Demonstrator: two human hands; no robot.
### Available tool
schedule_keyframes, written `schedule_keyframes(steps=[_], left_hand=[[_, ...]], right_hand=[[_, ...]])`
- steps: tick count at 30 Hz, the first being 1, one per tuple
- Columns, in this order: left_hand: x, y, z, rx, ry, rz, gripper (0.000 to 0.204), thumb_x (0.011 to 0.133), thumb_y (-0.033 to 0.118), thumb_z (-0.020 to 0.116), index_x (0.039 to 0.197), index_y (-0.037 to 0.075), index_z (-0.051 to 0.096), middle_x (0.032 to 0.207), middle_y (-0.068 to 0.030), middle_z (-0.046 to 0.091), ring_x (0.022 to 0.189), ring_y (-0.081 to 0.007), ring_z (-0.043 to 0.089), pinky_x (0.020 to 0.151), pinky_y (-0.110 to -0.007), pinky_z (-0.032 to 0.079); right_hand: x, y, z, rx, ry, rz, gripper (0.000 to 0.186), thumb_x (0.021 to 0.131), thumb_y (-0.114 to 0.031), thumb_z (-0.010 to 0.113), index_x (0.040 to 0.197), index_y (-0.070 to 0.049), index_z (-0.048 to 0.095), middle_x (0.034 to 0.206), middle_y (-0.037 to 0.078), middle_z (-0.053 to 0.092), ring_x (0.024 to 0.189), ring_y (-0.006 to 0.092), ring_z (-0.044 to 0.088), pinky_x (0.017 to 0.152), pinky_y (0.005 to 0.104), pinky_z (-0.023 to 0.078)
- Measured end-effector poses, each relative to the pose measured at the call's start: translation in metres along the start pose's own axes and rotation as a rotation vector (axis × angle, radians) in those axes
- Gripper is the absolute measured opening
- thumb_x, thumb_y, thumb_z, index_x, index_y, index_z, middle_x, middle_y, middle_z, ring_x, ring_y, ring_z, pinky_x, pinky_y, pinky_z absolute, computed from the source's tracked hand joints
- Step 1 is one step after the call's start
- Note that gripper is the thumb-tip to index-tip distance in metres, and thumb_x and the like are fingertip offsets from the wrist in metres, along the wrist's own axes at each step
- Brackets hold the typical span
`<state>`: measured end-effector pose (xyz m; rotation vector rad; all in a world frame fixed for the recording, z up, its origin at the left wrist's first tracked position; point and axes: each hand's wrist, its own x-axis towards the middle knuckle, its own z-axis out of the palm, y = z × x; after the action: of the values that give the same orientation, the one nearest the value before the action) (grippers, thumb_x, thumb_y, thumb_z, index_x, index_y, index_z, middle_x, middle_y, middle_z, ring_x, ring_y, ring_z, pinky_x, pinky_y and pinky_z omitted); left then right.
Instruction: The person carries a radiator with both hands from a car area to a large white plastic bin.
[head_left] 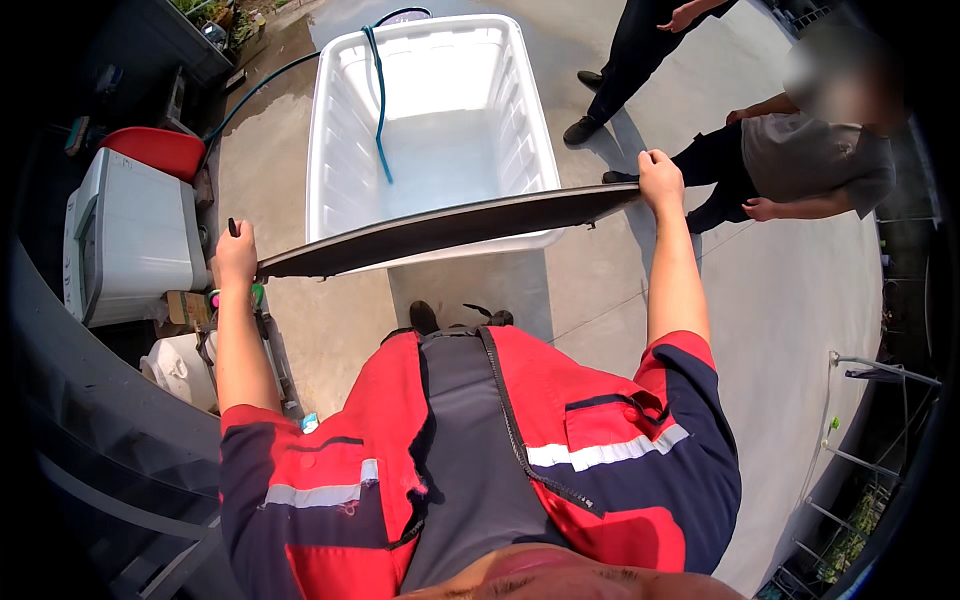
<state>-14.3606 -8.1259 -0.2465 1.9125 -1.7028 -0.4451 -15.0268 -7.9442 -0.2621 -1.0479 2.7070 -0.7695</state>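
Observation:
My two bare hands hold a long dark flat panel (450, 228) up in front of me, seen nearly edge-on and slightly bowed. My left hand (237, 256) is closed at its left end, with a short black piece poking out above the fist. At the other end my right hand (661, 183) grips it, a little farther away than the left. Beyond the panel stands a large white plastic tub (316, 150) with pale, cloudy water inside; the panel crosses in front of its near rim. A teal hose (381, 105) hangs over the far rim into the tub.
Two people stand on the concrete at the right, one in a grey shirt (805, 165), the other in dark trousers (632, 65). On the left are a white washing machine (150, 235), a red basin (155, 150) and a white jug (180, 370). Metal racking (870, 462) lines the right edge.

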Motion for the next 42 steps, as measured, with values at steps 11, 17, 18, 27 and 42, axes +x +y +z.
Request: schedule_keyframes(steps=[11,17,18,27,42], left_hand=[[-0.006,0.005,-0.002,-0.052,-0.011,0.021,0.032,0.085,0.026,0.048,0.073,-0.003,0.051,0.062,-0.0163,0.047,0.059,-0.0259,0.046,0.060,-0.040,0.039],[-0.005,0.005,-0.004,-0.041,-0.025,-0.004,0.032,0.085,0.027,0.048,0.074,-0.003,0.052,0.064,-0.0193,0.050,0.060,-0.0304,0.049,0.062,-0.042,0.041],[-0.006,0.006,-0.004,-0.022,-0.020,0.010,0.032,0.085,0.027,0.049,0.074,-0.003,0.052,0.064,-0.0193,0.050,0.060,-0.0303,0.049,0.062,-0.042,0.041],[0.001,-0.006,0.001,-0.023,0.000,-0.007,0.032,0.085,0.029,0.049,0.074,-0.001,0.053,0.066,-0.0187,0.054,0.063,-0.0326,0.051,0.064,-0.042,0.042],[0.007,-0.014,0.002,0.081,0.019,0.016,0.031,0.087,0.029,0.052,0.084,0.002,0.066,0.061,-0.0017,0.053,0.056,-0.0117,0.048,0.054,-0.030,0.039]], right_hand=[[-0.001,-0.002,-0.002,-0.010,-0.023,-0.021,0.039,0.086,-0.039,0.048,0.103,-0.009,0.067,0.102,0.018,0.067,0.099,0.0370,0.062,0.085,0.0426,0.048],[0.002,0.004,0.000,-0.010,-0.021,-0.050,0.039,0.087,-0.040,0.048,0.104,-0.010,0.067,0.102,0.017,0.067,0.099,0.0361,0.062,0.085,0.0419,0.048],[0.002,0.005,0.000,-0.010,-0.028,-0.046,0.039,0.087,-0.040,0.048,0.104,-0.010,0.067,0.103,0.017,0.067,0.099,0.0359,0.062,0.085,0.0415,0.048],[0.007,0.010,0.005,-0.022,-0.018,-0.065,0.041,0.087,-0.041,0.047,0.106,-0.011,0.067,0.105,0.016,0.067,0.101,0.0355,0.062,0.086,0.0411,0.048],[0.012,0.011,0.007,-0.023,-0.023,-0.091,0.042,0.088,-0.042,0.047,0.106,-0.010,0.067,0.105,0.017,0.066,0.101,0.0359,0.061,0.086,0.0405,0.048]])
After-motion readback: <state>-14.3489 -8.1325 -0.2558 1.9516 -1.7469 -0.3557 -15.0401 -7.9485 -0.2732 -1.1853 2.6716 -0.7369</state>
